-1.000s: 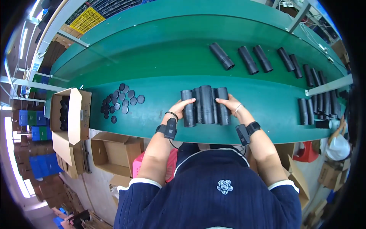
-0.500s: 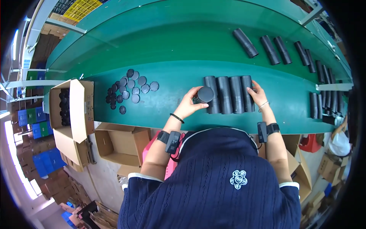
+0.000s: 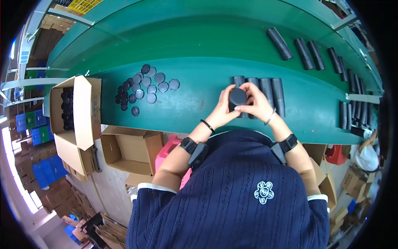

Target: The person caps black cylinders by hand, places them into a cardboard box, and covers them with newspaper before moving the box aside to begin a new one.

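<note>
A round black cap [image 3: 238, 96] faces up between my two hands. My left hand [image 3: 223, 108] grips it from the left, with thumb and fingers curled round its side. From the right, my right hand [image 3: 258, 104] closes on the same piece with fingertips and thumb. What lies under the cap, perhaps a tube seen end-on, is hidden by it and my fingers. Just behind and beside my hands several black ribbed tubes [image 3: 278, 97] lie side by side on the green table [image 3: 186, 110]; my hands partly cover those at the left.
Loose black discs [image 3: 151, 98] are scattered on the table's left part. An open carton [image 3: 96, 108] of black pieces stands at the left edge. More black tubes [image 3: 304, 54] lie on the green surface behind and at far right. An open cardboard box [image 3: 130, 153] sits below the table's front.
My right hand has left the rightmost lying tube and moved left to the cap, gripping it together with my left hand. The whole view has shifted slightly.
</note>
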Demonstrator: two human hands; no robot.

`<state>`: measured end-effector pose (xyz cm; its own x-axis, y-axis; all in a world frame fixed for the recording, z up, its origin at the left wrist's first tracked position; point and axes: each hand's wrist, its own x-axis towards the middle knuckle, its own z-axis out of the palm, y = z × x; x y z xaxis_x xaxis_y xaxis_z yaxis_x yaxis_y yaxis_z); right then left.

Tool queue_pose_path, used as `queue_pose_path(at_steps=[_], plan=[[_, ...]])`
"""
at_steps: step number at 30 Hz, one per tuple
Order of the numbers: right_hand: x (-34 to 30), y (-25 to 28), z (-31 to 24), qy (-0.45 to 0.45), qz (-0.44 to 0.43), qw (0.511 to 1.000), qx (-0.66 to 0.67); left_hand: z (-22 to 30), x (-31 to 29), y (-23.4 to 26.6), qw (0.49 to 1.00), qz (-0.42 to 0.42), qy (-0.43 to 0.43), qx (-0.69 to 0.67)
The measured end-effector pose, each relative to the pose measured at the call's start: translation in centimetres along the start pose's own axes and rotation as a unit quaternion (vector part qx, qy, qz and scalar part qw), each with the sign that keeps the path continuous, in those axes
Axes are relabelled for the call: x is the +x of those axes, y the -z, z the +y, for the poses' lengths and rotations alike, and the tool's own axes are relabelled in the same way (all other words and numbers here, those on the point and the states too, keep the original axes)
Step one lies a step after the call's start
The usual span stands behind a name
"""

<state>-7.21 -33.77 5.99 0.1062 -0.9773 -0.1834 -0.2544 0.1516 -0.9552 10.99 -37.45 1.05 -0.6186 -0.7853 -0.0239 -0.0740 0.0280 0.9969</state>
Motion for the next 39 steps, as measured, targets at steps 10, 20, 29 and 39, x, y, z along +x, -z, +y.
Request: queue_pose_path(at_steps=[10, 20, 29, 39], plan=[[0.0, -0.9, -0.8, 0.157, -0.014, 0.978, -0.14, -0.4, -0.5, 0.9, 0.998, -0.023, -0.029, 0.051], [-0.2, -1.7, -0.8, 0.15, 0.02, 0.969, -0.195, 0.7, -0.8, -0.3, 0.995, 0.054, -0.022, 0.076], [-0.4, -1.8, -0.9, 0.168, 0.009, 0.97, -0.175, 1.3, -1.7, -1.3, 0.993, 0.096, -0.007, 0.074], [-1.0, -1.6, 1.7, -0.021, -0.07, 0.963, 0.259, 0.6, -2.3, -0.9, 0.995, 0.063, -0.022, 0.076]])
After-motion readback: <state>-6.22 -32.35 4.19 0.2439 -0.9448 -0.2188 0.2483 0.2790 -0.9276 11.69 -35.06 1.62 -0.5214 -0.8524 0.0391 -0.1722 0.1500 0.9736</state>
